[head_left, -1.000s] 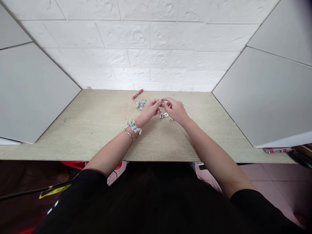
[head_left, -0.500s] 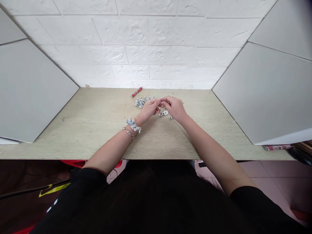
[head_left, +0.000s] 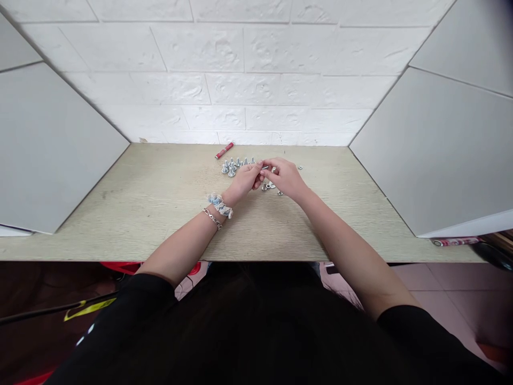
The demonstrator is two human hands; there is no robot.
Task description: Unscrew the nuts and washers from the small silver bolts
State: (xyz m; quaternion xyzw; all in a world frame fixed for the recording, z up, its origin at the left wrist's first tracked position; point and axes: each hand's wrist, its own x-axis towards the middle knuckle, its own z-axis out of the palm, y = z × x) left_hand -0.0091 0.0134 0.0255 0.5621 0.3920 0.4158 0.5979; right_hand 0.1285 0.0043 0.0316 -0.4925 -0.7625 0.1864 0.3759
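Observation:
My left hand [head_left: 247, 178] is closed in a pinch on a small metal bolt [head_left: 265, 168], of which only a short length shows. From the other side, my right hand [head_left: 285, 175] has its thumb and forefinger on the same piece; the fingers hide most of it. Left of my hands, several bolts [head_left: 231, 170] stand head-down on the table in a cluster. Loose hardware lies beneath and beside my right hand: a short bolt [head_left: 264, 186], a partly covered flat washer [head_left: 272, 185] and a nut [head_left: 280, 193].
A red tube [head_left: 224, 151] rests behind the bolts, near the white brick-pattern wall [head_left: 224, 91]. One small nut [head_left: 300, 167] sits right of my right hand. Grey panels [head_left: 60, 144] flank the wooden table [head_left: 160, 214] on both sides.
My fingers have shifted slightly around the small piece, and a length of its metal now shows between them. My right hand covers more of the flat washer.

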